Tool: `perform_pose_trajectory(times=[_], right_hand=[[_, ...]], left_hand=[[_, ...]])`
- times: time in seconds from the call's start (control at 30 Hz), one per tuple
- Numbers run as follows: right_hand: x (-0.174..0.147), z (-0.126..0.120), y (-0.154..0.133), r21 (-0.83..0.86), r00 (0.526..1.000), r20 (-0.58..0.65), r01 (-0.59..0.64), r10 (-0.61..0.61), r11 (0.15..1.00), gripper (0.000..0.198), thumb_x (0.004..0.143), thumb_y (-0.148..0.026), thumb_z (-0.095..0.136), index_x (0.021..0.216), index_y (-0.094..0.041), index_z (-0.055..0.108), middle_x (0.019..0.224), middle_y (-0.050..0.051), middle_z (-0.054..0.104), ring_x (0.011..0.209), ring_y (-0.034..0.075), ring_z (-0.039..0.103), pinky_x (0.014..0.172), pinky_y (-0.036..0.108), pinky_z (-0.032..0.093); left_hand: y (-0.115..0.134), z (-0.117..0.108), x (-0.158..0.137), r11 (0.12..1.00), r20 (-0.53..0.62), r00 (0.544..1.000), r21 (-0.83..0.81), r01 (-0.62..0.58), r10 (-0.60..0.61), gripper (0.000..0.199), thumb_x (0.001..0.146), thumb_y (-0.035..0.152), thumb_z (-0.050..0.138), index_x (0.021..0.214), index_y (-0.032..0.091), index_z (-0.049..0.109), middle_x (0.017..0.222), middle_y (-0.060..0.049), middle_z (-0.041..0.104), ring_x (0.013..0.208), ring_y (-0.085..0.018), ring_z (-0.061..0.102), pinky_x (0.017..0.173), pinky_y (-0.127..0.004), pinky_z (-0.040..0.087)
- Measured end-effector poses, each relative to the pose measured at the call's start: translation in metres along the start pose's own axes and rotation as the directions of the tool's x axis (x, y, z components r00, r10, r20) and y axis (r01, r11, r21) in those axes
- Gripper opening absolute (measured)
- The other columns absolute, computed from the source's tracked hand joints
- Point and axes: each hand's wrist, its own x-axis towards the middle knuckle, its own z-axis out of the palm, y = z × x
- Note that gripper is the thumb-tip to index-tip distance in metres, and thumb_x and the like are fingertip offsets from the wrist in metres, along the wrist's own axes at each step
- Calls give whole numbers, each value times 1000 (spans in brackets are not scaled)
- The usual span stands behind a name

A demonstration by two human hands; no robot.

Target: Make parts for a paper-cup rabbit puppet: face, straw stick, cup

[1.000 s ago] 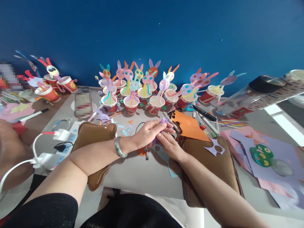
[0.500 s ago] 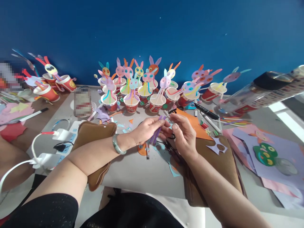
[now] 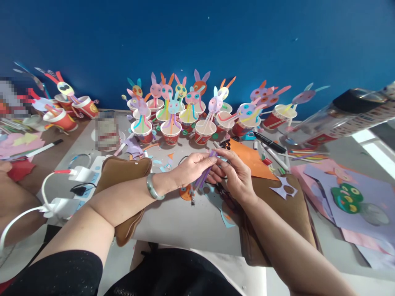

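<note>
In the head view, my left hand (image 3: 193, 168) grips several narrow purple paper strips (image 3: 203, 177) between thumb and fingers, above the middle of the table. My right hand (image 3: 239, 174) meets it from the other side, its fingertips closed at the upper end of the strips. Parts of the strips are hidden behind my fingers. Under my hands lie an orange paper piece (image 3: 185, 192), a small metal-tipped tool (image 3: 193, 199) I cannot name, and a light blue paper scrap (image 3: 226, 220).
Paper cups (image 3: 171, 133) bearing paper rabbit figures stand in a row by the blue wall. Brown cushions (image 3: 123, 174) flank my forearms. A power strip (image 3: 89, 183) with chargers lies left; a clear bottle (image 3: 336, 123), a black marker (image 3: 270, 143) and orange paper (image 3: 249, 162) are right.
My right hand has moved slightly left, and its fingers have closed onto the top of the purple strips. My left hand keeps its hold.
</note>
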Motion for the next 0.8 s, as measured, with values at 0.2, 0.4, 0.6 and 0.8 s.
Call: perform_pose_trajectory(times=[0.2, 0.4, 0.6, 0.8], right_hand=[[-3, 2, 2, 33, 999, 30, -43, 42, 999, 26, 102, -40, 59, 124, -29, 70, 126, 6, 73, 122, 22, 68, 111, 42, 52], [-3, 2, 2, 17, 995, 47, -91, 90, 996, 28, 101, -44, 59, 122, -27, 67, 122, 7, 73, 118, 23, 69, 106, 42, 53], [-6, 4, 1, 3, 988, 61, -139, 139, 990, 33, 101, -48, 59, 124, -26, 65, 120, 9, 71, 111, 23, 68, 99, 42, 55], [-7, 10, 2, 127, 988, -35, -143, 148, 982, 38, 95, -53, 69, 120, -25, 61, 111, 7, 70, 98, 20, 68, 85, 37, 56]], left_hand=[[0, 3, -1, 999, -13, 1000, 23, 22, -22, 59, 76, 67, 80, 89, 12, 66, 71, -5, 74, 62, -15, 73, 61, -26, 60], [-3, 4, 0, 998, -30, 999, 52, 29, -27, 58, 77, 68, 79, 88, 13, 64, 67, -4, 72, 61, -17, 74, 59, -28, 61], [-2, 1, -1, 999, -54, 998, 48, 15, -13, 54, 77, 65, 81, 84, 14, 64, 65, -2, 71, 57, -15, 71, 57, -25, 61], [7, -2, 0, 998, -135, 990, 54, -32, 39, 34, 93, 45, 71, 93, 12, 68, 70, -3, 73, 58, -12, 71, 59, -22, 59]])
